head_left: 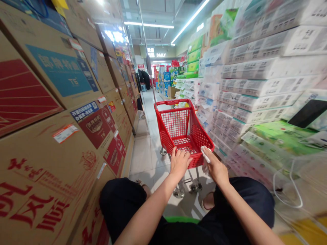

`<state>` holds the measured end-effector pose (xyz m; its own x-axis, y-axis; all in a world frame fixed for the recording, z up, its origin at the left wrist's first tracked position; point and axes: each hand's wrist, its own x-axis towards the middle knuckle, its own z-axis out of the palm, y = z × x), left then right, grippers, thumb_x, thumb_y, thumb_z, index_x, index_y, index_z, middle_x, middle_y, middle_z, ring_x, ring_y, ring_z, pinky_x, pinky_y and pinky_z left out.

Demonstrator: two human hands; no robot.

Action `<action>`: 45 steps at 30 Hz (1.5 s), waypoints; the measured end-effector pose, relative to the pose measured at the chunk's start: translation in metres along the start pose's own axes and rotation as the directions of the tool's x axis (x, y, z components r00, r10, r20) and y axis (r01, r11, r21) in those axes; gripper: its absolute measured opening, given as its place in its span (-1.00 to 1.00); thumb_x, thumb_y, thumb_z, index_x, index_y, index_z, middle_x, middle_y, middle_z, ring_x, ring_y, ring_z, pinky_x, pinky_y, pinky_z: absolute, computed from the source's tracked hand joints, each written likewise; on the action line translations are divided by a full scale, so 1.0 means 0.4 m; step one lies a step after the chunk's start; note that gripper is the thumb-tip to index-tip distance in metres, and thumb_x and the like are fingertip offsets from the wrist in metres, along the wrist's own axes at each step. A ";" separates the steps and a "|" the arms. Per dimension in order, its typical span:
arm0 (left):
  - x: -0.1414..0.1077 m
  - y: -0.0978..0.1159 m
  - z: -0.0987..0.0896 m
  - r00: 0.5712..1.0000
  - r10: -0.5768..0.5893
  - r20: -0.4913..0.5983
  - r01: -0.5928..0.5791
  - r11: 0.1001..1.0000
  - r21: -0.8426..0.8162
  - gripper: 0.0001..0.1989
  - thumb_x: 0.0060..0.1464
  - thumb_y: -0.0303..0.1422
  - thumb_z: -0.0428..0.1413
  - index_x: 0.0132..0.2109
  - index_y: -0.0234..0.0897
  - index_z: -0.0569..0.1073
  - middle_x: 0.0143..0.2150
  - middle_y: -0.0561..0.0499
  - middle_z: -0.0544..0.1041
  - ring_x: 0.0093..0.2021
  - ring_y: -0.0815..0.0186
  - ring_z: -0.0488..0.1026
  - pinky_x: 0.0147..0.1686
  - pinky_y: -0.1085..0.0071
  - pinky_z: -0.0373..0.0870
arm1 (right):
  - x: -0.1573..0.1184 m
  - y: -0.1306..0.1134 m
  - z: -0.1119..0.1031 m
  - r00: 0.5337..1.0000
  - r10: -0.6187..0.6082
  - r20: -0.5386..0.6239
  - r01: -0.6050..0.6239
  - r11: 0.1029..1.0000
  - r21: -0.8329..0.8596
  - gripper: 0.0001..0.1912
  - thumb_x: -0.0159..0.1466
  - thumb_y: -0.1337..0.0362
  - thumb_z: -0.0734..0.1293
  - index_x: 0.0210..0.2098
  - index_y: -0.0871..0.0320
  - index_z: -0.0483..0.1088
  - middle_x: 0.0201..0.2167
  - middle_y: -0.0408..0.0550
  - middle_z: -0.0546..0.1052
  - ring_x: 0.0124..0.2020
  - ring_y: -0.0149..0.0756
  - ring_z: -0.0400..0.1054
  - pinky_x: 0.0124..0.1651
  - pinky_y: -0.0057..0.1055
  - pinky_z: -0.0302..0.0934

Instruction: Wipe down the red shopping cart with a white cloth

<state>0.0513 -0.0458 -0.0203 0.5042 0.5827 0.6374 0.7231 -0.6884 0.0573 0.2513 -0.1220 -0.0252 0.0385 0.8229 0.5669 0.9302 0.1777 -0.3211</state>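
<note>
A red plastic shopping cart point(176, 122) on metal legs with wheels stands in front of me, its basket bare inside. My left hand point(179, 162) grips the basket's near rim, fingers bent over the edge. At the near right corner, my right hand point(216, 169) holds a crumpled white tissue point(205, 157) against the rim. Part of the tissue hangs down below the fingers. A thin pole rises beside the cart's far left corner; whether it is attached to the cart I cannot tell.
Cardboard cartons point(38, 163) are stacked along the left. White paper packs point(255, 81) pile up on the right, with a dark phone-like slab point(309, 114) on a green pack point(283, 136). A tiled floor point(141, 154) runs down the aisle. Farther off, a person in dark clothes point(145, 80) bends over.
</note>
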 end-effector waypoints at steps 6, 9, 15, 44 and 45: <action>0.020 0.019 0.017 0.999 0.020 0.032 -0.019 0.999 -0.038 -0.80 0.27 -0.29 0.15 0.01 -0.22 0.43 -0.14 -0.09 0.54 -0.02 0.08 0.47 0.32 -0.08 0.17 | -0.003 -0.049 0.005 0.992 -0.078 0.103 0.075 0.997 0.029 -0.15 0.32 0.46 0.20 0.46 -0.31 -0.13 0.44 -0.28 0.14 0.31 -0.32 0.25 0.11 -0.39 0.40; 0.030 -0.027 -0.013 0.975 0.198 0.103 -0.183 0.973 -0.142 -0.72 0.28 -0.30 0.15 0.10 -0.21 0.40 -0.01 -0.10 0.55 0.08 0.14 0.47 0.31 0.07 0.26 | 0.006 0.004 -0.025 0.992 -0.060 0.114 0.060 0.998 0.005 -0.17 0.33 0.44 0.21 0.45 -0.33 -0.10 0.42 -0.32 0.16 0.29 -0.32 0.29 0.05 -0.43 0.43; 0.070 -0.097 -0.033 0.960 0.274 0.064 -0.262 0.953 -0.152 -0.81 0.26 -0.18 0.18 -0.04 -0.11 0.52 0.11 -0.06 0.47 0.32 0.11 0.27 0.43 -0.07 0.05 | 0.022 0.050 -0.027 0.997 0.070 0.026 -0.071 0.997 0.008 -0.34 0.41 0.33 0.18 0.42 -0.31 0.03 0.40 -0.31 0.21 0.28 -0.27 0.30 0.12 -0.35 0.41; 0.121 -0.062 -0.005 0.977 0.201 0.063 -0.199 0.979 -0.044 -0.57 0.32 -0.10 0.08 0.25 -0.09 0.41 0.15 -0.08 0.47 0.19 0.13 0.36 0.34 0.07 0.19 | -0.035 0.029 -0.047 0.998 0.054 0.033 -0.053 0.998 -0.020 -0.28 0.40 0.33 0.18 0.45 -0.31 -0.07 0.42 -0.35 0.17 0.28 -0.27 0.30 0.02 -0.39 0.48; 0.122 -0.081 -0.012 0.976 0.208 0.065 -0.205 0.978 -0.039 -0.56 0.33 -0.12 0.07 0.28 -0.09 0.39 0.24 -0.09 0.42 0.25 0.13 0.33 0.36 0.08 0.17 | -0.037 0.041 -0.054 0.997 0.066 0.033 -0.066 0.998 -0.017 -0.30 0.41 0.32 0.18 0.45 -0.32 -0.05 0.42 -0.36 0.17 0.29 -0.28 0.30 0.04 -0.39 0.46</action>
<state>0.0502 0.0028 0.0125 0.6731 0.4540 0.5838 0.5852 -0.8096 -0.0450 0.2739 -0.1429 -0.0223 0.0882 0.8503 0.5189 0.9316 0.1140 -0.3452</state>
